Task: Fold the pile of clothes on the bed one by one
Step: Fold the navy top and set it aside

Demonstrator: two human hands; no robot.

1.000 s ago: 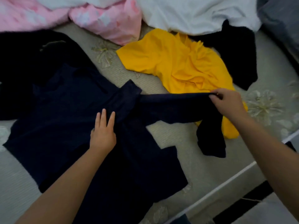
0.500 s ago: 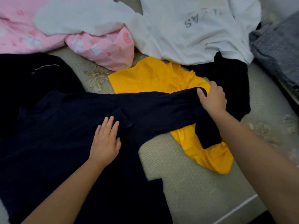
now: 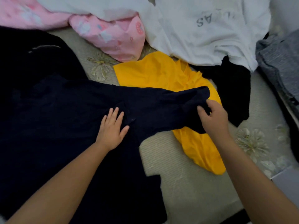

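— Where was the shirt you were folding?

— Your navy shirt [image 3: 68, 120] lay spread over the left and lower middle of the frame, on the bed [image 3: 186, 188]. One sleeve [image 3: 169, 101] stretched toward the right, crossing the yellow shirt [image 3: 155, 73] at centre.

— And your hands?

— Your left hand [image 3: 111, 128] lay flat on the navy cloth near the middle, fingers straight and spread. Your right hand [image 3: 213, 117] had its fingers curled round the sleeve's end, right of centre.

— What else was around?

— A white shirt [image 3: 202, 38] with grey letters lay at upper right, pink cloth [image 3: 113, 36] at upper left, a black garment [image 3: 233, 88] just right of the yellow one, and grey cloth [image 3: 279, 62] at the right edge.
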